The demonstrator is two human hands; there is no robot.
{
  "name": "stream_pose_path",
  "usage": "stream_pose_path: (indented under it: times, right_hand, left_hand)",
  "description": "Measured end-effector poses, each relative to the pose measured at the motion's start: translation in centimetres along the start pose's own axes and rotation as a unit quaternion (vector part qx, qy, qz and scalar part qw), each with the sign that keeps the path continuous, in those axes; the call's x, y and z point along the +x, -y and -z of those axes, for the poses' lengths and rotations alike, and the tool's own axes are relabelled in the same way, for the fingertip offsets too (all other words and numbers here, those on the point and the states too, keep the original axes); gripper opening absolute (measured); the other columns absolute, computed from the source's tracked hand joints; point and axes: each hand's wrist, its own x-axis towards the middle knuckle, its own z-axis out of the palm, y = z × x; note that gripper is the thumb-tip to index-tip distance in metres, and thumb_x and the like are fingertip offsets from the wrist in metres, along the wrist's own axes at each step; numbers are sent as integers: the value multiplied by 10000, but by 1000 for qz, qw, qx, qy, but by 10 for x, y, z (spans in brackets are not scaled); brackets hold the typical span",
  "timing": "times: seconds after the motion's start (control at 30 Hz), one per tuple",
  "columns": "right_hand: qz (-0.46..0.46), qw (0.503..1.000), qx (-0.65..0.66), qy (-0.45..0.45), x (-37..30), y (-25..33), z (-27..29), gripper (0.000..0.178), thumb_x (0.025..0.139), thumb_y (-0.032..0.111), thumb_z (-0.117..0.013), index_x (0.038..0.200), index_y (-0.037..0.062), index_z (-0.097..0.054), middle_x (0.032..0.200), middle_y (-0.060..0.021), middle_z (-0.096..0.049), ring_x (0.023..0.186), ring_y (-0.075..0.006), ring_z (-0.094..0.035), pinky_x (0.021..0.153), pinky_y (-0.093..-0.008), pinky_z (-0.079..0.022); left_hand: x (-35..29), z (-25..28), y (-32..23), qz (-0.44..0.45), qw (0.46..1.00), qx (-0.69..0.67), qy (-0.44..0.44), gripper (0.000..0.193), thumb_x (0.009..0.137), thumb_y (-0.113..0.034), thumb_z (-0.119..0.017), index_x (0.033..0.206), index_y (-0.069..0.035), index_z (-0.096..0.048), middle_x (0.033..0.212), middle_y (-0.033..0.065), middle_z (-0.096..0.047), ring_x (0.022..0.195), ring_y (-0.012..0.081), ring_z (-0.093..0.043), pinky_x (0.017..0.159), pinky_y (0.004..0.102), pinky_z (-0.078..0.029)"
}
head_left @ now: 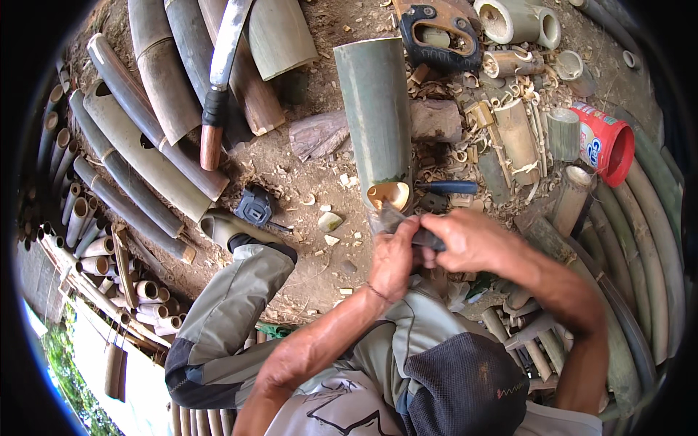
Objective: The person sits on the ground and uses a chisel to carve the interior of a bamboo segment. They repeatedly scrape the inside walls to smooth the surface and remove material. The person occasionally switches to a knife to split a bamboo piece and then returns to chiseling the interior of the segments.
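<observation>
A thick green-grey bamboo tube (372, 109) points toward me, its near end cut to a pale opening. At that end, both my hands are closed on a dark grey, blade-like piece (425, 237) whose kind I cannot make out. My left hand (392, 258) pinches it beside the tube's lower end, thumb uppermost. From the right, my right hand (465, 240) wraps its other end. The undersides of both hands are hidden. A blue-handled tool (452, 187) lies just right of the opening, its far part behind the tube.
The tube rests across a short log (436, 120). A machete (217, 105), bamboo lengths (161, 80) and a tape measure (254, 206) lie leftward. A handsaw (440, 36), bamboo offcuts (518, 134), shavings and a red container (609, 145) are at right. My bent leg (236, 291) is nearby.
</observation>
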Motion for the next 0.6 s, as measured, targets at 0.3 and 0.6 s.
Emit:
stream_pose_path:
  times: [0.3,0.6]
  right_hand:
    - [17,968,-218,-125,-35,50,18,267,842,199,-642,1021,6,-596,699,-152,-675,634,-277,-691,574,-391,-537]
    - [-10,979,-163,119,22,27,74,56,724,123,-675,766,102,-705,786,-113,-717,766,-309,-694,641,-408,-533]
  left_hand:
    - [-16,-6,-12,-62,991,21,115,479,1027,-439,-449,1250,-46,-606,728,7,-614,611,96,-532,603,250,-448]
    - [16,-19,3,66,954,-272,109,340,1016,-366,-470,1012,-54,-603,741,59,-620,648,168,-595,646,330,-521]
